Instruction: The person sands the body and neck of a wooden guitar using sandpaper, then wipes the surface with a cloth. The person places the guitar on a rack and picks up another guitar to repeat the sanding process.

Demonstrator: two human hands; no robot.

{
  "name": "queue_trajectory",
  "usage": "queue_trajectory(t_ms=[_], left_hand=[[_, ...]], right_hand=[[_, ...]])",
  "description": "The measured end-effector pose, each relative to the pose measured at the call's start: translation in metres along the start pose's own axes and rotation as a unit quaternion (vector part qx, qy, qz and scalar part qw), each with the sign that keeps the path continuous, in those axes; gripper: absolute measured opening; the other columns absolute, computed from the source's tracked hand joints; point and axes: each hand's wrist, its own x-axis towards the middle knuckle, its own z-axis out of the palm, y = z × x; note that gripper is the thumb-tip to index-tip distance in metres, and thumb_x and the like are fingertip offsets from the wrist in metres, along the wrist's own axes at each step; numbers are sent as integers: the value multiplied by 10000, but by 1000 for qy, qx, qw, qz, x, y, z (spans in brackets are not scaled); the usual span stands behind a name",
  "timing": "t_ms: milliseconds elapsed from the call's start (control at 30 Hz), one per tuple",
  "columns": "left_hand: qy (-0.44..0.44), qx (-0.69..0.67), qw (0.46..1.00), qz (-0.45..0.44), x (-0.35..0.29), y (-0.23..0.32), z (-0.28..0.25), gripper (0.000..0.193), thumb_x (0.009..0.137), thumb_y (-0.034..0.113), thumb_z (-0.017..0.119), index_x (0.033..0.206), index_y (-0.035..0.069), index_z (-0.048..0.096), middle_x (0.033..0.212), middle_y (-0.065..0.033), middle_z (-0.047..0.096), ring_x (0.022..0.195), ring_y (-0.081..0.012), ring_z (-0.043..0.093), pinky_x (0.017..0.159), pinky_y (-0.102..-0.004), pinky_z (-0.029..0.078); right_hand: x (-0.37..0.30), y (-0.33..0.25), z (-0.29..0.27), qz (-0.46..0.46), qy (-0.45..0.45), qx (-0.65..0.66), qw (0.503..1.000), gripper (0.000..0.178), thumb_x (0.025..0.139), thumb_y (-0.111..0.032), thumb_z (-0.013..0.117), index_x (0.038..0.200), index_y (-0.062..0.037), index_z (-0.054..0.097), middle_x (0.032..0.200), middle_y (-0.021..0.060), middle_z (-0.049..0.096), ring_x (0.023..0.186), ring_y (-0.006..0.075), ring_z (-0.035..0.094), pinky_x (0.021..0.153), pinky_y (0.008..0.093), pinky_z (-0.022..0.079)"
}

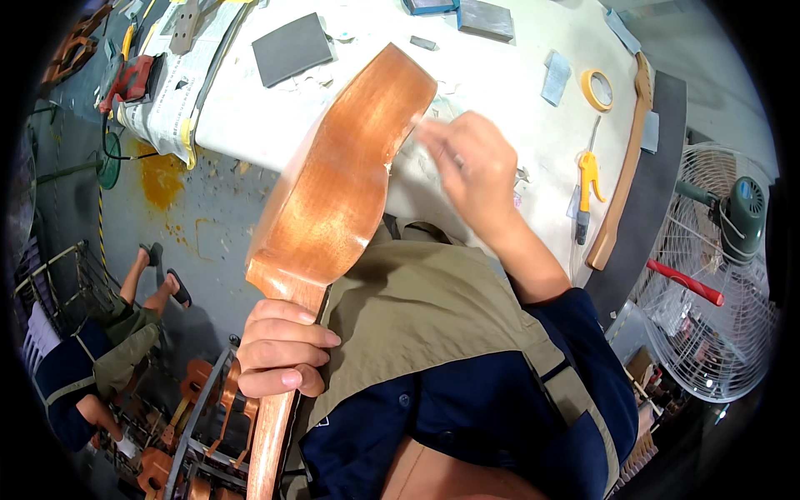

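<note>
A glossy brown ukulele (342, 167) is tilted in front of me, its side facing up and its body reaching over the white-covered table. My left hand (285, 346) is closed round its neck, just below where the neck meets the body. At the right edge of the body, near the waist, my right hand (475, 167) has its fingers drawn together in a pinch. Motion blurs those fingertips, and whatever they hold is too small to make out. Small pale chips or scraps show along that edge of the body.
On the table (533, 25) lie a dark grey flat block (292, 50), yellow tape (597, 90), a yellow air blow gun (590, 179) and a loose wooden neck (625, 175). A fan (708, 267) stands right. Ukuleles fill a rack (200, 417) lower left, near another person (92, 358).
</note>
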Motion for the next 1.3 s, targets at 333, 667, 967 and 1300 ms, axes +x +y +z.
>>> queue_trajectory(t_ms=[333,667,967,1300], left_hand=[[15,-4,1000,20,0,-4,4,166,842,57,539,948,90,415,637,8,543,595,-147,605,673,-295,471],[-2,-10,1000,5,2,-3,1,184,837,44,540,960,90,411,642,8,547,604,-148,605,671,-296,468],[148,11,989,-14,-11,1,5,83,898,96,467,963,99,415,591,3,499,532,-146,548,663,-312,417],[230,1,970,-83,-42,15,-3,67,890,136,496,936,114,452,601,19,441,612,-137,528,877,-346,346]], right_hand=[[-4,-11,4,-20,18,54,998,149,757,-67,676,904,-43,681,615,64,505,537,155,483,479,276,388],[-8,-10,2,-44,0,14,999,146,752,-78,674,896,-72,696,656,58,535,572,142,500,487,259,388],[-30,72,4,339,-13,174,925,253,855,-136,600,1071,-5,610,886,66,606,842,136,558,729,256,446],[9,-19,48,92,-25,249,964,934,694,-436,725,1394,-60,235,1419,242,180,1327,377,156,1059,458,193]])
